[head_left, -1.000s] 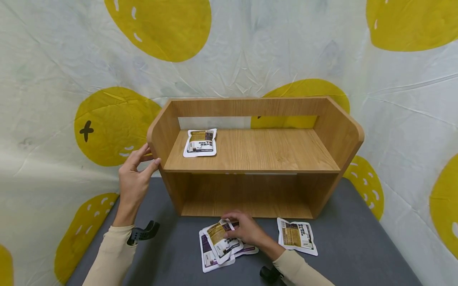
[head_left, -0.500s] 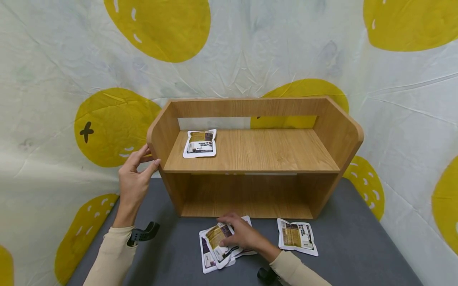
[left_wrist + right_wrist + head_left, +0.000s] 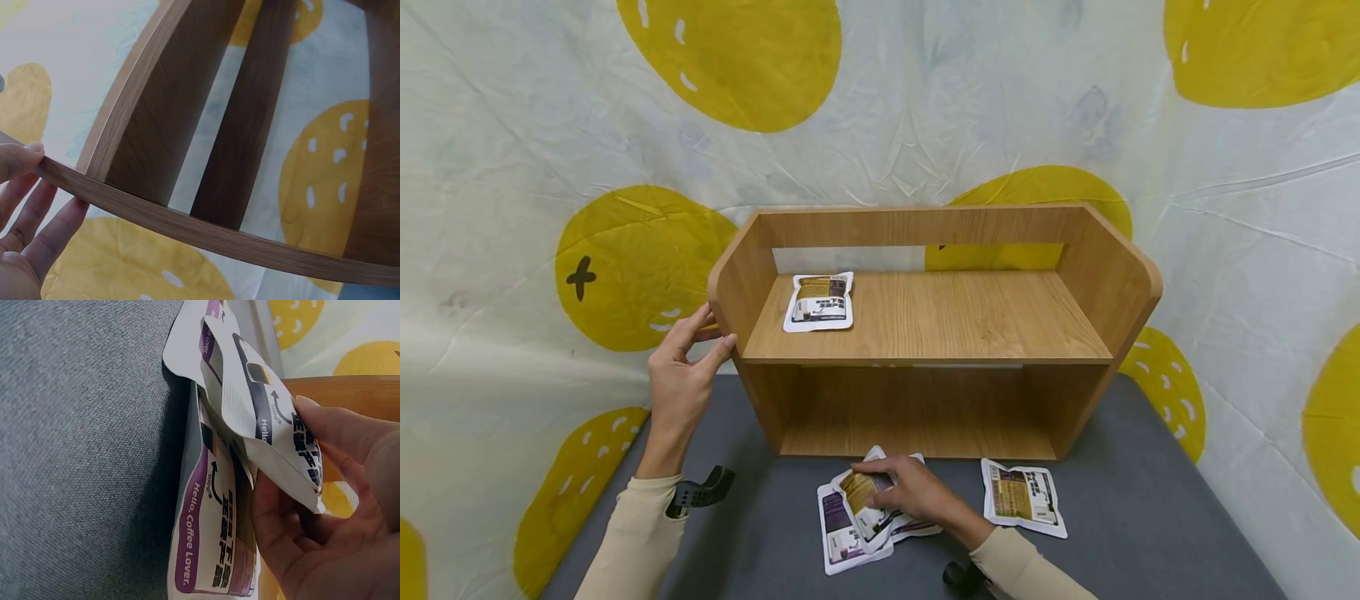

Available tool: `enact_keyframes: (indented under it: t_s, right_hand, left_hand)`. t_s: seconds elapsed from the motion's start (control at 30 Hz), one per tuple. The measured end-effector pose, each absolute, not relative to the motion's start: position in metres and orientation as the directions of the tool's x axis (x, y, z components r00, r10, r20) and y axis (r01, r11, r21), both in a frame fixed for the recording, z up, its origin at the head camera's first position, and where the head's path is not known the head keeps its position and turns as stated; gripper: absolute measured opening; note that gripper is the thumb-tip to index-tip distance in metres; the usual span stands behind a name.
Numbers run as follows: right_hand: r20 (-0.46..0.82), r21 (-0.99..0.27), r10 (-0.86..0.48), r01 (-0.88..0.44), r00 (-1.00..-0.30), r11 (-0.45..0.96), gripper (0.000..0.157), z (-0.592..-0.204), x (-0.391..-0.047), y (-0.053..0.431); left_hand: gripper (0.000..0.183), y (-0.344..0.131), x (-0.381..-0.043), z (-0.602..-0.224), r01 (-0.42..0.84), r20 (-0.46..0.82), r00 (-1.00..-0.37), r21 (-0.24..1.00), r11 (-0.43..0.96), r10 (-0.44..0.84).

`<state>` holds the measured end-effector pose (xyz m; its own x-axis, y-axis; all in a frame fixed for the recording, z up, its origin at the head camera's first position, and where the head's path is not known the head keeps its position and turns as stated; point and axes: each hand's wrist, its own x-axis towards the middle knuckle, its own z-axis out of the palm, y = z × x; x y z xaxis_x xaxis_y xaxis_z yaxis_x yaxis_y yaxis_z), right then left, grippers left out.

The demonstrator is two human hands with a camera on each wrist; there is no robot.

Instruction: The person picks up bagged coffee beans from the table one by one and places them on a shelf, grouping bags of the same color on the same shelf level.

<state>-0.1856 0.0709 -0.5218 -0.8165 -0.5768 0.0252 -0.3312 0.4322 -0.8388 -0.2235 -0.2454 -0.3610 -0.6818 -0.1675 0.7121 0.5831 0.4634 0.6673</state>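
In the head view, my right hand (image 3: 906, 492) pinches a white coffee pouch (image 3: 859, 497) with a gold-brown label on top of a small pile. The right wrist view shows my thumb on one face of that pouch and fingers behind it. Under it lies a purple-labelled coffee pouch (image 3: 194, 544), printed "Hello, Coffee Lover." Other pouches in the pile are partly hidden. My left hand (image 3: 681, 379) holds the left side panel of a two-tier wooden shelf (image 3: 925, 362). In the left wrist view, the panel's edge (image 3: 156, 222) runs between thumb and fingers.
One similar pouch (image 3: 820, 304) lies at the left of the upper tier. Another pouch (image 3: 1022, 498) rests on the grey tabletop (image 3: 1135, 517), right of the pile. Behind the shelf hangs a pale cloth (image 3: 910, 125) with large yellow shapes.
My right hand has shifted slightly, moving the top pouch a little on the pile. White corners of other pouches now show behind the hand. The left hand and shelf stay put.
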Motion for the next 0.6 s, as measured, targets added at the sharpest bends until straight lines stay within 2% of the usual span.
enact_keyframes:
  t_s: [0.17, 0.6]
  right_hand:
    - [0.037, -0.852, -0.592, -0.335, -0.805, 0.402, 0.046, -0.522, -0.187, 0.074]
    - [-0.007, -0.916, -0.629, -0.247, -0.777, 0.315, 0.036, -0.521, -0.192, 0.086]
  left_hand:
    - [0.06, -0.245, -0.224, -0.361, 0.579, 0.709, -0.684, 0.669, 0.466, -0.169]
    - [0.061, -0.245, -0.224, -0.361, 0.585, 0.712, -0.682, 0.669, 0.459, -0.169]
